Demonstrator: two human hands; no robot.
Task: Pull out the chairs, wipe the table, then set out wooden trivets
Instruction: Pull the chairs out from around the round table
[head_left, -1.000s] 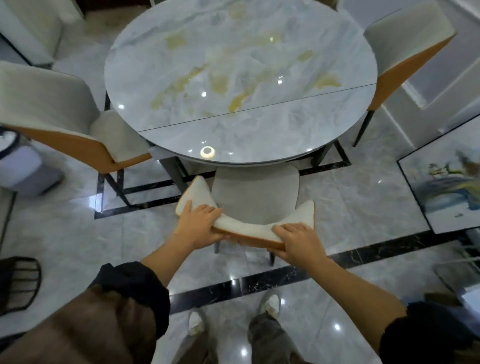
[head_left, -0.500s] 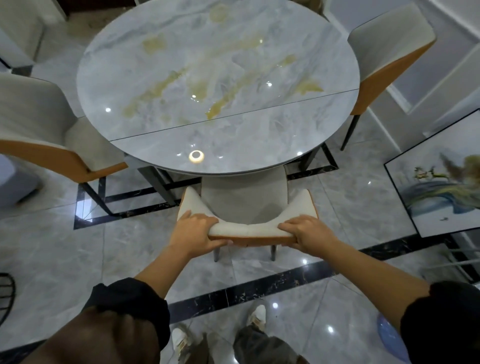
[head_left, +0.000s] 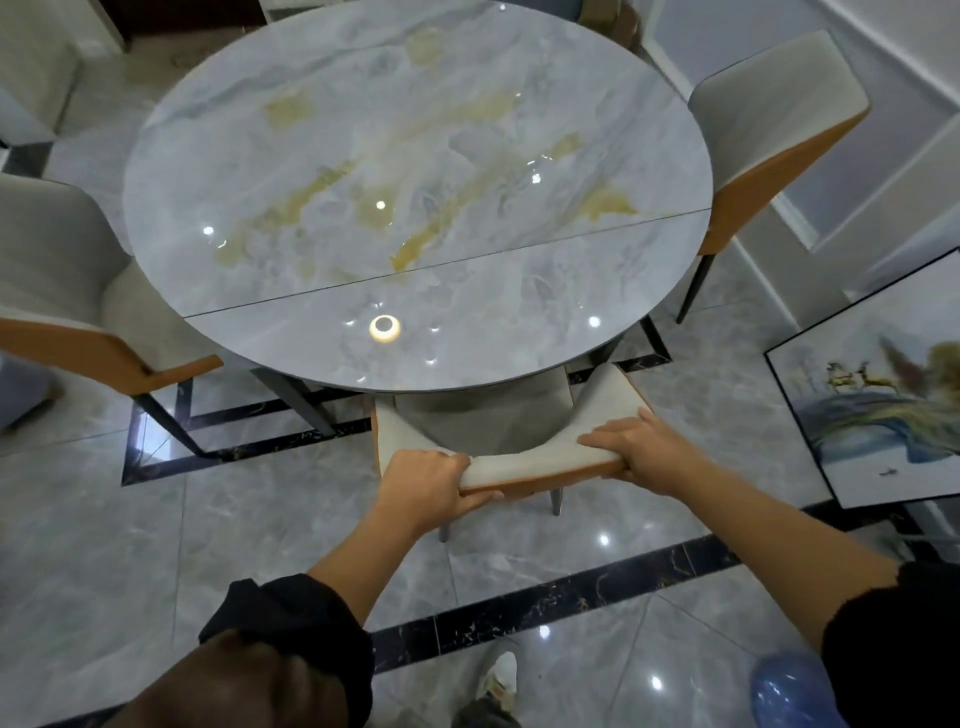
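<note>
Down at the 6 o'clock edge of the round grey marble-look counter (head_left: 415, 171) with the gold veining, you've got the cream padded chair with the orange back shell (head_left: 524, 465) in both hands. Your left hand (head_left: 423, 480) is wrapped round the left end of the curved backrest, with the fingers over the cream padding and the thumb underneath on the orange side. Your right hand (head_left: 641, 447) is clamped on the right end the same way, fingers curled over the top. So both are gripping the chair, neither one loose.

The seat is partly under the counter rim, so only its rear part shows. Two thin dark legs stand on the glossy grey tiled floor (head_left: 156, 519) just below the backrest.

A second matching chair (head_left: 62, 270) sits at 9 o'clock with its seat tucked under the rim. A third matching chair (head_left: 779, 119) is at 2 o'clock, close by the edge.

A black-framed landscape painting (head_left: 883, 395) stands on the floor over at 4 o'clock. The counter top is glossy, with ceiling lights reflecting in it and a thin seam running across.

Your white shoe (head_left: 500, 675) shows near the bottom of the view, just this side of the black inlay strip (head_left: 571, 592) in the tiles. There's a shiny blue round thing (head_left: 789, 693) under your right sleeve, and I can't tell what it is.
</note>
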